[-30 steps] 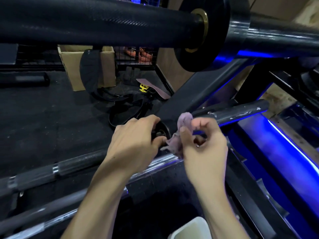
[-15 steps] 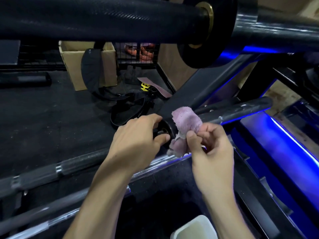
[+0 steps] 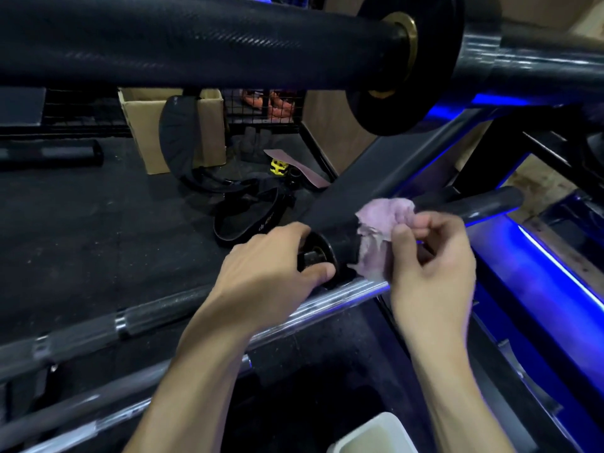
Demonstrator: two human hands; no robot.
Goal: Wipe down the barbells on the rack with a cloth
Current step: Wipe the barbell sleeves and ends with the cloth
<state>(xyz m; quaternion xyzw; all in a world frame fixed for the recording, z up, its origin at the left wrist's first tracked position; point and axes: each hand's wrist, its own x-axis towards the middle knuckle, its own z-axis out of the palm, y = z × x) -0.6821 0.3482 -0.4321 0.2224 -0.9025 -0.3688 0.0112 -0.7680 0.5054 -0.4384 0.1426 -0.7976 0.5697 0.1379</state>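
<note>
At the rack's right end, I wipe a barbell sleeve.
My left hand (image 3: 271, 273) grips the sleeve's collar (image 3: 315, 256); my right hand (image 3: 431, 269) pinches the pink cloth (image 3: 382, 230) against the black barbell sleeve (image 3: 457, 204).

Soft, fuzzy lilac cloth (image 3: 385, 223) in my fingers; matt black barbell sleeve (image 3: 464, 202); shiny ridged chrome shaft (image 3: 343, 297); plain brown cardboard box (image 3: 143, 125) behind.
</note>
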